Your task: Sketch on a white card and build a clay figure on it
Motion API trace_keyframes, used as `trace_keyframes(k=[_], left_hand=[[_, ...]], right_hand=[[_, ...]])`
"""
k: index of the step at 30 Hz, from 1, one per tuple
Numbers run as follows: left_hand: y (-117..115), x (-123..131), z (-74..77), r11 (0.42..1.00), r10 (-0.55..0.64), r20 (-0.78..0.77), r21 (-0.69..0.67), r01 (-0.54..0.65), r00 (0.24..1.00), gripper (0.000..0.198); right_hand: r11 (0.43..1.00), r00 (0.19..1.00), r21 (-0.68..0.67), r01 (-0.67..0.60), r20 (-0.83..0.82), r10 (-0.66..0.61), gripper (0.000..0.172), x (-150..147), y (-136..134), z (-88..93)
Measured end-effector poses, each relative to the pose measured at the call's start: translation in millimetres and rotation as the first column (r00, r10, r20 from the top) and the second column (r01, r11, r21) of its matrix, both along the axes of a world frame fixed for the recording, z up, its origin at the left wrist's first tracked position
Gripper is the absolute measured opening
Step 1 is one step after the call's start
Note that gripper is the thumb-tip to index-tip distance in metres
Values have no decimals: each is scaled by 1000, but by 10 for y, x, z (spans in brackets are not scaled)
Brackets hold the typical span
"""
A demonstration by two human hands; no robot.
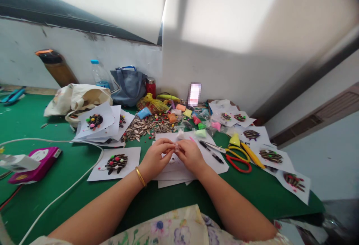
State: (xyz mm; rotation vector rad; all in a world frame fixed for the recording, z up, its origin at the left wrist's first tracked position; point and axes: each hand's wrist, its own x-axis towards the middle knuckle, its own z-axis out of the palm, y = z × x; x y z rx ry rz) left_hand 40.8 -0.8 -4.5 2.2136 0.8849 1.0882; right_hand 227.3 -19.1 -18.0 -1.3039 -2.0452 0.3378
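Note:
My left hand [157,156] and my right hand [192,156] meet in front of me above white paper sheets [218,164]. Between the pinched fingertips of both hands is a small pale, pinkish piece [177,147], perhaps a plastic packet; the fingers hide most of it. Just under the hands, part of a drawing shows on the top sheet. A black pen [215,156] lies right of my right hand, beside scissors [238,161] with red and yellow handles. To the left of my left hand rests a card with a seed-covered figure [117,163] dotted with coloured balls.
Striped sunflower seeds [148,126] spread behind the hands, with coloured clay packets [172,118] among them. Finished cards [98,119] pile up left; more cards [270,156] line the right edge. A white cable [70,186] crosses the left. A phone [194,94] stands at the wall.

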Motion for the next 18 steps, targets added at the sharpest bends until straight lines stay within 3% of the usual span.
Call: trace_keyframes(k=[3, 7, 12, 15, 18], left_hand=[[-14, 3, 1, 999, -31, -56, 24, 32, 998, 18], [-30, 3, 1, 999, -1, -112, -51, -4, 994, 16], [4, -11, -1, 999, -14, -44, -47, 12, 999, 10], [67, -22, -32, 980, -7, 34, -200, 14, 999, 12], [126, -32, -59, 879, 50, 237, -472, 71, 970, 20]], right_hand=[[1000, 1000, 8, -3, 16, 3, 17, -9, 4, -19], [1000, 996, 17, 9, 91, -10, 13, -46, -3, -25], [995, 971, 73, 70, 222, -85, 14, -70, -55, 39], [992, 973, 102, 68, 212, -88, 23, -56, -87, 78], [995, 987, 84, 47, 150, -59, 29, -29, -89, 94]])
